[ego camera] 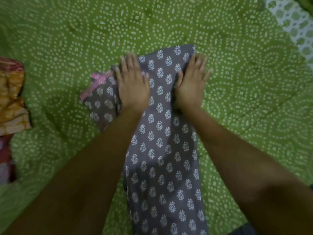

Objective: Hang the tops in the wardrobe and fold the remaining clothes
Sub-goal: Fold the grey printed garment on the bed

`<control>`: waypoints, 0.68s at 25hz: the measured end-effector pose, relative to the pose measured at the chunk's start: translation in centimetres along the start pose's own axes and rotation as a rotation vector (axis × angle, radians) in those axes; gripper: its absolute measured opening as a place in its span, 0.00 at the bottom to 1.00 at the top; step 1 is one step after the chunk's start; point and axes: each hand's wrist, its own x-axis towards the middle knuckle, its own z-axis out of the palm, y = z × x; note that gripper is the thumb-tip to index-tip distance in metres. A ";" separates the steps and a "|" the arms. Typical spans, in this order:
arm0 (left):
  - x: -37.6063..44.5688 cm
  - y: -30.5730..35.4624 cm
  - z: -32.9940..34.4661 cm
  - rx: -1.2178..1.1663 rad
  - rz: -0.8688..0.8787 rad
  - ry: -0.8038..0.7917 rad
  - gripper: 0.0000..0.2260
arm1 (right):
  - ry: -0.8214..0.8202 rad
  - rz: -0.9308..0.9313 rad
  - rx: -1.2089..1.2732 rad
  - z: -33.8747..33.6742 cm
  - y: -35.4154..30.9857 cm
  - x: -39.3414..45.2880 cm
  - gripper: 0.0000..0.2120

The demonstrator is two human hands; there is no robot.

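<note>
Fingers: your fingers [125,65] on both hands lie straight and slightly spread, flat on the cloth, gripping nothing.
Left hand: your left hand [133,85] presses palm-down on the left edge of the folded strip, just where a loose flap sticks out.
Right hand: your right hand [192,83] presses flat on the right edge near the far end.
Where it is: the grey printed garment [162,150] lies as a long narrow strip on the green dotted bedspread [237,82], running from between your arms away to your hands.
How it will handle: judge it light, thin and limp, probably cotton; it will sag if lifted from one point and should hold a crease when pressed.
Where to take hold: pinch both corners of the far end, or slide your hands under the near end, so the layers travel together.
Loose part: the pink-trimmed flap [100,97] juts out left; tuck it in first.
Texture: matte weave with small white leaf motifs; the bedspread looks soft and may bunch.
Nearby: an orange and red crumpled cloth [11,99] sits well apart at the left.
</note>
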 end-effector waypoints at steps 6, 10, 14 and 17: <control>-28.7 -3.4 6.0 -0.031 0.540 -0.215 0.29 | -0.318 -0.437 -0.127 2.2 7.1 -25.9 0.28; -41.7 -9.9 4.2 0.053 0.973 -0.385 0.33 | -0.458 -0.719 -0.290 -0.9 14.2 -34.2 0.28; -39.1 -11.0 1.2 -0.340 0.461 -0.265 0.26 | -0.409 -0.766 -0.263 -2.9 14.7 -33.3 0.24; -28.2 -9.1 -0.5 -1.011 -0.605 -0.186 0.20 | -0.382 -0.521 -0.186 -3.2 10.6 -27.5 0.21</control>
